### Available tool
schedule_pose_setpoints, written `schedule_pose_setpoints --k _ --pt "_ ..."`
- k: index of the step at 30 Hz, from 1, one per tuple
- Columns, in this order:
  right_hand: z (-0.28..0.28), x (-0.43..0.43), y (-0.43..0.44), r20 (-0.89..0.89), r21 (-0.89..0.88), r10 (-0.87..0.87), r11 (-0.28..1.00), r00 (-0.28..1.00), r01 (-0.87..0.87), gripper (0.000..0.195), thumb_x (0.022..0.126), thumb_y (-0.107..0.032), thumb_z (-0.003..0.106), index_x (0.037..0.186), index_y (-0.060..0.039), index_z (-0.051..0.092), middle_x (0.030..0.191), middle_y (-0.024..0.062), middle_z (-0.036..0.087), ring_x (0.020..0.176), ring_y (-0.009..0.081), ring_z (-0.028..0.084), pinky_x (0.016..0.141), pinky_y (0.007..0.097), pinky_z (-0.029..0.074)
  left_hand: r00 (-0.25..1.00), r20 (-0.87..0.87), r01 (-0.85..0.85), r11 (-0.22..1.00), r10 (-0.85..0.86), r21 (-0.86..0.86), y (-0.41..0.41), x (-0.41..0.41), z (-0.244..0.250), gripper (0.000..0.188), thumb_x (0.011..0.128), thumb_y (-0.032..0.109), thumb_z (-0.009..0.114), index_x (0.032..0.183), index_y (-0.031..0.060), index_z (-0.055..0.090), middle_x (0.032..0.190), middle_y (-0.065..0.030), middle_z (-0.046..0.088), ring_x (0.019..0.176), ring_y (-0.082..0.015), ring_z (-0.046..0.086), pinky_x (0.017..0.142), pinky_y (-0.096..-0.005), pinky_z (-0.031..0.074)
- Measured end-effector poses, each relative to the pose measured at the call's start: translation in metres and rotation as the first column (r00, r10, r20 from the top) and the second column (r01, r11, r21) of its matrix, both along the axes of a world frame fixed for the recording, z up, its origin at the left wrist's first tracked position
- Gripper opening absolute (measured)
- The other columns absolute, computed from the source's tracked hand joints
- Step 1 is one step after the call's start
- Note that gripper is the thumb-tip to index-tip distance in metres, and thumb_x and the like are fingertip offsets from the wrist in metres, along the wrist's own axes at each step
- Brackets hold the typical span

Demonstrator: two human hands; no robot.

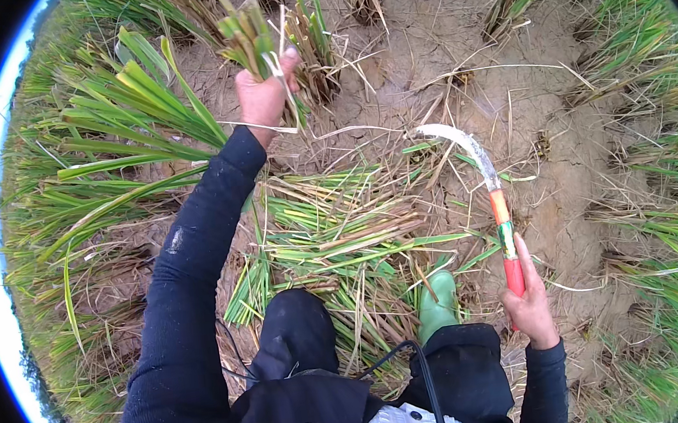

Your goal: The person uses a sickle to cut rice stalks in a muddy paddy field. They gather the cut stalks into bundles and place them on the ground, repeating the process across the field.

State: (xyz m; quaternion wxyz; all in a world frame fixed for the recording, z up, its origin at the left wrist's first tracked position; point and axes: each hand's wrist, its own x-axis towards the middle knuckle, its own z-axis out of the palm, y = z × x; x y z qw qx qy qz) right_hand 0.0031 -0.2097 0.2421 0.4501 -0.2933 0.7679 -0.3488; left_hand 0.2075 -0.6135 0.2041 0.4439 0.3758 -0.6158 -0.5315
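Observation:
My left hand is closed around a bundle of cut green stalks, partly blurred, at the upper left. Just right of it stands a clump of stubble rooted in the mud. On the right, my right hand grips the red handle of a sickle, with the index finger laid along it. The curved blade points up and to the left, close above the ground and apart from the stubble. A pile of cut stalks lies in front of my legs, between the two hands.
Muddy soil with loose straw spreads around. Rows of cut, leafy clumps line the right, with more green clumps on the left. My green boot stands beside the pile. A black cord hangs before my body.

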Motion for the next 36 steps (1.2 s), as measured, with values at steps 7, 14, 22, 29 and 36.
schedule_pose_setpoints --k 7,14,22,29,36 --pt "-0.113 -0.004 -0.188 0.26 -0.18 -0.046 0.979 0.964 0.095 0.084 0.073 0.006 0.048 0.145 -0.0224 0.015 0.076 0.0042 0.051 0.041 0.0086 0.043 0.038 0.0235 0.04 0.054 0.981 0.886 0.445 0.187 -0.134 0.014 -0.052 -0.026 0.033 0.066 0.015 0.065 0.099 0.0123 0.063 0.112 -0.0061 0.052 0.111 -0.0203 0.047 0.091 -0.036 0.036" --pt "-0.141 0.047 -0.282 0.187 0.054 0.291 0.951 0.938 -0.305 0.086 0.073 0.0 0.053 0.144 -0.0285 0.014 0.106 0.0211 0.059 0.086 0.0291 0.062 0.074 0.0363 0.049 0.006 0.724 0.94 0.243 0.69 -0.24 -0.079 -0.036 -0.062 0.053 0.087 0.023 0.041 0.139 0.0201 0.031 0.147 -0.009 0.024 0.138 -0.0233 0.016 0.113 -0.0408 0.007" --pt "-0.155 0.042 -0.264 -0.122 0.028 0.429 0.903 0.895 -0.429 0.089 0.074 -0.003 0.053 0.144 -0.0293 0.006 0.102 0.0261 0.059 0.098 0.0398 0.057 0.086 0.0414 0.044 -0.253 0.815 0.814 0.571 0.521 -0.112 -0.119 -0.03 -0.079 0.013 0.08 0.014 0.054 0.085 0.0135 0.066 0.081 -0.0029 0.066 0.085 -0.0205 0.062 0.079 -0.0362 0.038" --pt "-0.133 0.043 -0.299 0.065 0.164 0.395 0.902 0.916 -0.4 0.084 0.076 -0.004 0.051 0.144 -0.0272 0.009 0.106 0.0229 0.059 0.083 0.0314 0.063 0.061 0.0391 0.051 -0.256 0.844 0.777 0.62 0.471 -0.11 -0.119 -0.041 -0.081 0.013 0.081 0.015 0.054 0.084 0.0154 0.067 0.085 -0.0028 0.068 0.086 -0.0193 0.064 0.081 -0.0375 0.038" --pt "-0.072 0.016 -0.067 0.405 0.077 0.204 0.964 0.891 -0.256 0.083 0.072 0.005 0.049 0.144 -0.0218 0.019 0.095 0.0097 0.055 0.058 0.0144 0.05 0.05 0.0273 0.042 -0.284 0.934 0.501 0.864 0.216 -0.047 -0.099 0.024 -0.087 0.03 0.071 0.021 0.067 0.098 0.0084 0.062 0.098 -0.0105 0.066 0.096 -0.0248 0.062 0.081 -0.0396 0.047"
